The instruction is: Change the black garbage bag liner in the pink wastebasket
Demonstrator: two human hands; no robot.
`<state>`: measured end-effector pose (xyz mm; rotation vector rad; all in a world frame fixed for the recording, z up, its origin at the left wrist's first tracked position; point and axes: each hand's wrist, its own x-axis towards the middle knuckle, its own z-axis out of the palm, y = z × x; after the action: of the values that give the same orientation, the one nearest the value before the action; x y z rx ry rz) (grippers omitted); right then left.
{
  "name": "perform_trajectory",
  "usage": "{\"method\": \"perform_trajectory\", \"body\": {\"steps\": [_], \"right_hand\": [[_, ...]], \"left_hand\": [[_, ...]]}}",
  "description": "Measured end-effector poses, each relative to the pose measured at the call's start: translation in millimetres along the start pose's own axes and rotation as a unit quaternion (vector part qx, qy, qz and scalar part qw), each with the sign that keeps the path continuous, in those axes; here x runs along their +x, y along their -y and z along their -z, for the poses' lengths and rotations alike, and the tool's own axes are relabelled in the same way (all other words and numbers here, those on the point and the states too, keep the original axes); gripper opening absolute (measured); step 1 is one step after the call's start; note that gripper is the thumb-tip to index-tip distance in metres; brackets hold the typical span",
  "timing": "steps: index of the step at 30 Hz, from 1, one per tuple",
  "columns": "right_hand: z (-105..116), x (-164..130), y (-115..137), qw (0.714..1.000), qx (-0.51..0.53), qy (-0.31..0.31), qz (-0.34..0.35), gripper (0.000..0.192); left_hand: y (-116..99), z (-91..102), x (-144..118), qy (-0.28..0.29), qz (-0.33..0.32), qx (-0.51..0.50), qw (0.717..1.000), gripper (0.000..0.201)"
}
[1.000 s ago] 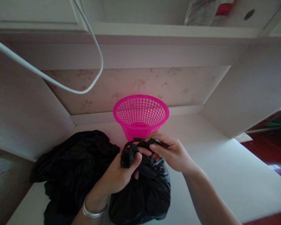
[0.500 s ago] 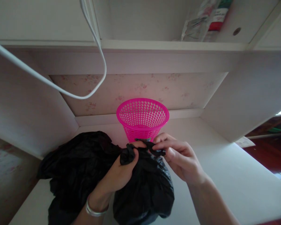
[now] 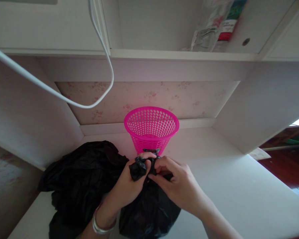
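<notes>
Head view looks down on a white desk (image 3: 239, 186) set in an alcove; a filled black bag (image 3: 149, 212) sits at the near edge, close to centre, with both hands working at its gathered top; the left hand (image 3: 129, 187) is closed around a bunched wad of the black film, a silver bangle (image 3: 102, 225) on its wrist; the right hand (image 3: 174, 184) pinches the neck just beside it, fingers curled tight, the two hands touching. Film this thin looks soft, light and a little slippery, likely to tear if yanked; the twisted neck is the firmest place to take hold. Loose black plastic (image 3: 82, 179) lies heaped to the left, touching the bag; a pink mesh basket (image 3: 151, 129) stands upright just beyond the hands; a white cable (image 3: 99, 49) loops overhead at the far left.
</notes>
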<state>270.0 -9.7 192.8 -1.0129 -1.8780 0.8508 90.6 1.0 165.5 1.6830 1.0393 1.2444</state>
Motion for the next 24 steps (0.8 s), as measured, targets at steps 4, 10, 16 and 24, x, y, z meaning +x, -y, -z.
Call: {"method": "perform_trajectory", "body": {"steps": [4,10,16,24], "right_hand": [[-3.6,1.6,-3.7,0.984,-0.118,-0.068,0.116,0.016],[-4.0,6.4,-16.1,0.935,-0.224,-0.137,0.237,0.029],[-5.4,6.8,-27.2,0.963,-0.189,-0.045,0.187,0.038],[-7.1,9.2,-29.3,0.961,-0.241,-0.078,0.111,0.051]], "left_hand": [[-10.7,4.0,-1.0,0.040,-0.088,0.063,0.993,0.026],[-23.4,9.8,-8.1,0.057,-0.160,0.145,0.975,0.048],[-16.4,12.0,-12.3,0.025,-0.177,0.168,0.969,0.045],[-10.6,8.7,-19.4,0.013,-0.262,0.211,0.942,0.050]]}}
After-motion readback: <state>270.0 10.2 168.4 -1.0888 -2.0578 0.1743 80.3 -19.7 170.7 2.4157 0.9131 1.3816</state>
